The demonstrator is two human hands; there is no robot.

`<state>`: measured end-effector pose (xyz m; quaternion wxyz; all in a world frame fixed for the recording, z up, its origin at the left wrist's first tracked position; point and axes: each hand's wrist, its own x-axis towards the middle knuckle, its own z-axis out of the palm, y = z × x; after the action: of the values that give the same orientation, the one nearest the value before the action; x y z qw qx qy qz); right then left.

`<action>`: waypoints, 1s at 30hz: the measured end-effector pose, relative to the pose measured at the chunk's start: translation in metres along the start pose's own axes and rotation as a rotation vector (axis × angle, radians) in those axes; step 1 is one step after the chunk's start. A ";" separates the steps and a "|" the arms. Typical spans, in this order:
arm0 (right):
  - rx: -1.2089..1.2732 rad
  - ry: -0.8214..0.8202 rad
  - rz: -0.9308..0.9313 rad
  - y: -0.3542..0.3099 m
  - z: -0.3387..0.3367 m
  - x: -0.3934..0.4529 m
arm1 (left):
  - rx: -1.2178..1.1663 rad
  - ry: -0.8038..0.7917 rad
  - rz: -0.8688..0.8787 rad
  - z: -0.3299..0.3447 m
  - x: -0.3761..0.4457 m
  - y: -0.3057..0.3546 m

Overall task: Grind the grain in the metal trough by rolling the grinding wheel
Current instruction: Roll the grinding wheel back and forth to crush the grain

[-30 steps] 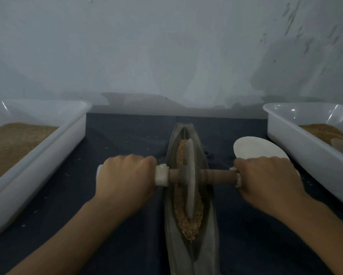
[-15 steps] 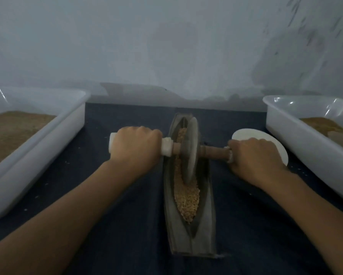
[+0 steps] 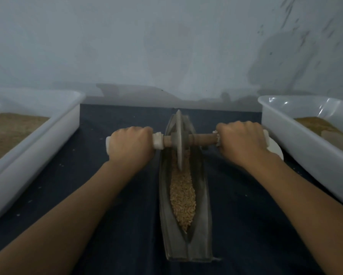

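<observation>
A boat-shaped metal trough [image 3: 203, 225] lies lengthwise on the dark cloth, with tan grain [image 3: 182, 193] heaped along its groove. The grey grinding wheel [image 3: 179, 141] stands on edge at the trough's far end, on a wooden axle [image 3: 201, 138] with white-wrapped handles. My left hand [image 3: 130, 144] grips the left handle and my right hand [image 3: 241, 140] grips the right one, both arms stretched forward. The near part of the grain lies uncovered.
A white plastic tub [image 3: 53, 126] with brown grain stands at the left, and another white tub [image 3: 297, 135] with brown meal at the right. A white round plate [image 3: 276, 150] peeks out behind my right hand. A grey wall closes the far side.
Both hands have pushed the wheel away from me along the trough, from its middle to the far end. More grain shows at the near end now.
</observation>
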<state>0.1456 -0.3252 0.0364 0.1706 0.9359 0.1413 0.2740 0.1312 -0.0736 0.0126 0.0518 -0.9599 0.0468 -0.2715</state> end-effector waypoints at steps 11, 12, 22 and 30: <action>0.099 -0.063 -0.029 0.002 -0.021 -0.065 | 0.024 -0.019 0.144 -0.036 -0.049 -0.007; 0.073 -0.075 -0.029 0.002 -0.016 -0.058 | 0.047 -0.026 0.125 -0.033 -0.044 -0.005; 0.031 -0.042 0.036 0.003 0.010 0.000 | 0.033 -0.005 0.056 -0.004 0.016 0.000; 0.109 -0.029 -0.058 0.001 -0.027 -0.065 | -0.002 -0.026 0.166 -0.035 -0.054 -0.008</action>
<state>0.0775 -0.3431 0.0283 0.1294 0.9432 0.1807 0.2470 0.0678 -0.0615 0.0155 0.0739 -0.9562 0.1258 -0.2538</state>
